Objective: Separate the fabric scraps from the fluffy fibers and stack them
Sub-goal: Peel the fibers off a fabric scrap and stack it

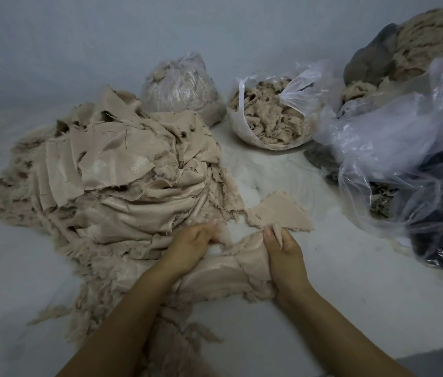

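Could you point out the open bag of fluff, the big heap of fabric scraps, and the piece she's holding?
open bag of fluff [268, 119]: head view, on the fibers inside.
heap of fabric scraps [122, 170]: head view, top layers.
held scrap [277, 213]: head view, flat triangular part.

View: I have one wide-angle head camera only, so no second view overlaps it.
Position: I look from above the near edge of the white surface [323, 268].
Facing: forward and down, towards the far wall [79, 36].
Nearness: close; the forearms enter from the bottom edge, and the left hand [190, 246] and right hand [283, 254] sit low and central.
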Available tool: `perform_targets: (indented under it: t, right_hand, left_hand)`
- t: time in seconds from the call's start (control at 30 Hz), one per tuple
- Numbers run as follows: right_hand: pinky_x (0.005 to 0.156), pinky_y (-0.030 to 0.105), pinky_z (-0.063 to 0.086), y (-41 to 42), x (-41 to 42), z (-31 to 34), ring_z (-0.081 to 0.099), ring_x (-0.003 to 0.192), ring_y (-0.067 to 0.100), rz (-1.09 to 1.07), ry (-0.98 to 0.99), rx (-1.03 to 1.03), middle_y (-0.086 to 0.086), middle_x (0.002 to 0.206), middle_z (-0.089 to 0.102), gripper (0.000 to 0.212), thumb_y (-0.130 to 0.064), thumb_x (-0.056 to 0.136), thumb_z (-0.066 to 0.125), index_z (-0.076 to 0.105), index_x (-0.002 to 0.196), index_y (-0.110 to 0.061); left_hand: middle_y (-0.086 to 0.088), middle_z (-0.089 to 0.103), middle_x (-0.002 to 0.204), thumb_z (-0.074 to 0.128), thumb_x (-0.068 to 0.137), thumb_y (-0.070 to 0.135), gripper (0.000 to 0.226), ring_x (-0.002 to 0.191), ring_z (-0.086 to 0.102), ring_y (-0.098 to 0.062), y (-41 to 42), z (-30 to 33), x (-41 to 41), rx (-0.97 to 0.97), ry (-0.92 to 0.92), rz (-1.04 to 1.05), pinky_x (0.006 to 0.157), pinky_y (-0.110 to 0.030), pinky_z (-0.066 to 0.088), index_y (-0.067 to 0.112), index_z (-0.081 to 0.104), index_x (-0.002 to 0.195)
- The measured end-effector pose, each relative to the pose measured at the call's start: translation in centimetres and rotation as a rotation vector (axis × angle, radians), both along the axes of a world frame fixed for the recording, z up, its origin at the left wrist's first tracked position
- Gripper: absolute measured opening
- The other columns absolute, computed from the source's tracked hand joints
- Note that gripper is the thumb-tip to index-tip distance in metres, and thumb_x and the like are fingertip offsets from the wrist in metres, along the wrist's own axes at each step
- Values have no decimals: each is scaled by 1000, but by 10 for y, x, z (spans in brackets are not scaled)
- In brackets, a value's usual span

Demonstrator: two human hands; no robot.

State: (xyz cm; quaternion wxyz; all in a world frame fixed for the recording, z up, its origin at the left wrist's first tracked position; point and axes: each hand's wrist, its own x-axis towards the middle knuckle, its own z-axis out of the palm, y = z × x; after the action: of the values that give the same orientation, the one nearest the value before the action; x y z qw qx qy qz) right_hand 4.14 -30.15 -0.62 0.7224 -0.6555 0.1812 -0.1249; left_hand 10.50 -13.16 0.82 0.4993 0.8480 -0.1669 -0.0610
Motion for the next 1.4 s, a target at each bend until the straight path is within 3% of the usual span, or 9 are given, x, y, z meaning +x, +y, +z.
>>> perform_targets:
  t: [0.07, 0.23, 0.33, 0.6, 0.73, 0.83, 1.03, 1.23, 1.4]
  right_hand:
    - [54, 21, 45, 1, -1, 2, 49, 58, 7, 9, -21, 11, -8, 62, 51, 28, -28, 97, 52, 49, 72, -16]
    - [58, 24, 52, -5, -7, 8, 69, 70, 15, 238, -9, 35, 0, 80, 73, 25, -41, 86, 66, 65, 90, -17]
    - [52, 16, 48, -5, -6, 14, 66, 62, 6, 333, 45, -90, -5, 68, 71, 17, -33, 80, 75, 68, 79, -17]
    - [50, 29, 53, -11, 2, 8, 63, 56, 15, -88, 50, 173, 1, 65, 64, 19, -15, 93, 60, 61, 74, -13]
    - [68, 31, 56, -5, 5, 12, 68, 76, 22, -29, 13, 87, 6, 77, 72, 21, -18, 95, 56, 68, 80, -10]
    - [63, 31, 54, 8, 7, 12, 67, 72, 23, -90, -12, 73, 13, 78, 71, 26, -21, 96, 56, 67, 82, -3]
    - [55, 19, 50, 17, 14, 11, 65, 69, 17, -285, 1, 66, 5, 76, 68, 27, -28, 92, 61, 65, 88, -1]
    - [70, 35, 57, 26, 12, 0, 69, 77, 19, -59, 91, 41, 3, 79, 71, 24, -37, 92, 59, 65, 84, -15]
    - [56, 21, 44, -3, 21, 9, 51, 60, 13, -377, -21, 86, 0, 65, 53, 28, -19, 96, 55, 48, 69, -17]
  left_hand:
    - [24, 61, 62, 55, 90, 41, 32, 60, 54, 9, -5, 6, -6, 60, 75, -159, 59, -5, 38, 40, 67, 61]
    - [17, 39, 51, 59, 92, 12, 36, 52, 34, 2, -13, 6, -6, -44, 116, -255, 52, -12, 29, 25, 50, 59]
    - [14, 46, 61, 57, 94, 13, 24, 62, 41, -4, -18, 9, -8, -30, 134, -315, 59, -18, 34, 17, 57, 70]
    - [9, 48, 60, 49, 98, 20, 35, 60, 46, -6, 4, -11, -2, 127, -115, 64, 62, -27, 35, 21, 48, 62]
    - [0, 56, 64, 40, 96, 48, 49, 61, 51, -10, -8, 3, -13, 173, -54, -26, 67, -30, 42, 11, 51, 66]
    - [5, 68, 75, 51, 79, 65, 47, 72, 64, -10, -37, 13, -29, -86, 158, 8, 72, -27, 51, 20, 64, 80]
    - [10, 44, 53, 57, 94, 21, 27, 52, 42, -3, -50, -2, -48, -210, -31, 125, 48, -23, 41, 15, 53, 67]
    - [15, 54, 53, 57, 93, 17, 23, 52, 46, 3, -46, 0, -41, -293, -13, 55, 53, -14, 37, 17, 62, 71]
    - [3, 64, 65, 59, 93, 17, 21, 60, 56, -9, -26, -9, -33, -303, 63, 199, 56, -22, 45, 16, 67, 74]
